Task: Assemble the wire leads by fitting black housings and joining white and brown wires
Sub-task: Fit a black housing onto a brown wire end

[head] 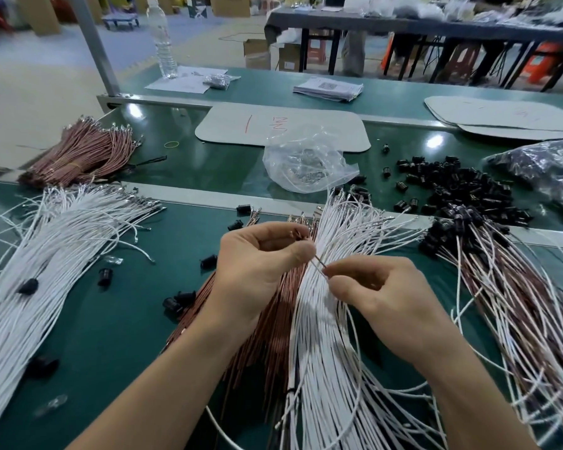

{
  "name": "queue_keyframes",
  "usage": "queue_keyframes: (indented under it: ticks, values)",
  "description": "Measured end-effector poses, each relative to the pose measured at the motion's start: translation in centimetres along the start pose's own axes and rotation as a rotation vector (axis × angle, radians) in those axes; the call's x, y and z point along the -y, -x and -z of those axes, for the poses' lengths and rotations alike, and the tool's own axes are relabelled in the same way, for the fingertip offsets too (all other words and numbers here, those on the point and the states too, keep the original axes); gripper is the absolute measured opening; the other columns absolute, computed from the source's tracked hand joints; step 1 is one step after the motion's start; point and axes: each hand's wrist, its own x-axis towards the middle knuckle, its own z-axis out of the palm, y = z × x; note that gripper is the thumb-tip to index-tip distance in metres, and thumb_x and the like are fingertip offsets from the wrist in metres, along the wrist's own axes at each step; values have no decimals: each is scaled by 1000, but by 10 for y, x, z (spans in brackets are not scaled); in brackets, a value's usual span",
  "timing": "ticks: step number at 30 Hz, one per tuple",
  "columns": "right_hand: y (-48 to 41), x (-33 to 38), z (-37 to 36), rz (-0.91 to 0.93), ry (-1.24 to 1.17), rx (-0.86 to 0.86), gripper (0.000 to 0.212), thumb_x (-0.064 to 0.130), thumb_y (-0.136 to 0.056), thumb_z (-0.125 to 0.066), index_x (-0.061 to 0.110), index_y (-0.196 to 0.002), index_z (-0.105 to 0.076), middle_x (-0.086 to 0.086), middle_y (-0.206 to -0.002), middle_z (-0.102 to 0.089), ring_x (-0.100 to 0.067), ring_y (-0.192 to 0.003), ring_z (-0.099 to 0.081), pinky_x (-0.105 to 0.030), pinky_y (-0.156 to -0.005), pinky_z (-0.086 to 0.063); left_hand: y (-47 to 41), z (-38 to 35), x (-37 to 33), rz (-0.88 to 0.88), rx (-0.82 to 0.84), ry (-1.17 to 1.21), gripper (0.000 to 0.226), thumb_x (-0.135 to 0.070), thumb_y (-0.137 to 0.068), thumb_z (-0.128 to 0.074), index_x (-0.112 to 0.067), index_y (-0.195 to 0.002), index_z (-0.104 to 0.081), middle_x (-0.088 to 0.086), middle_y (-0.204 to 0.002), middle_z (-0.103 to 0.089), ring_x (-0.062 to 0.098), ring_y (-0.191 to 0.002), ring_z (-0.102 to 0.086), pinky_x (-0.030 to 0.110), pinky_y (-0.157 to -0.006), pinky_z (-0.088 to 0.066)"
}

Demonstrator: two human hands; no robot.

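A glossy dark green workbench [117,319] stands in a warehouse-like room with cardboard boxes [231,4] behind. A crumpled clear plastic bag [306,157] holds small metal terminals. A dark plastic bag [540,170] at far right lies beside a loose heap of small black plastic housings [462,190]. The left hand [257,264] and right hand [381,293], fingers curled, pinch a thin wire [319,265] between them, just above fanned white wires [322,336] and copper-brown wires [267,319].

Dark green bench [111,319]. At 6 and 9 o'clock, white wires [322,336]; at 10 o'clock, dull brown wires [78,151]. At 2 o'clock, glossy black housings [462,186]. At 4 o'clock, leads [517,303] mixing brown and white. At 12 o'clock, clear bag [306,157], white card [306,118] with red marks, yellow band [171,144].
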Motion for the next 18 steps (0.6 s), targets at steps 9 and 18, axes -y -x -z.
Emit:
queue_keyframes:
  ticks: [9,18]
  values:
    - [-4,0,-18,-129,-221,-40,19,15,-90,-75,25,-75,-80,-3,-67,-75,-13,-52,-61,-24,-57,-49,3,-10,3,29,-20,22,30,-28,-56,-88,-15,-83,-84,17,-82,-78,20,-68,-71,27,-66,-60]
    - [-3,-2,-20,-77,-193,-65,24,15,-95,-71,26,-74,-79,-2,-68,-75,-14,-56,-64,-31,-60,-53,3,-9,4,92,-15,24,20,-25,-68,-80,-17,-86,-85,12,-84,-79,18,-74,-71,29,-76,-59]
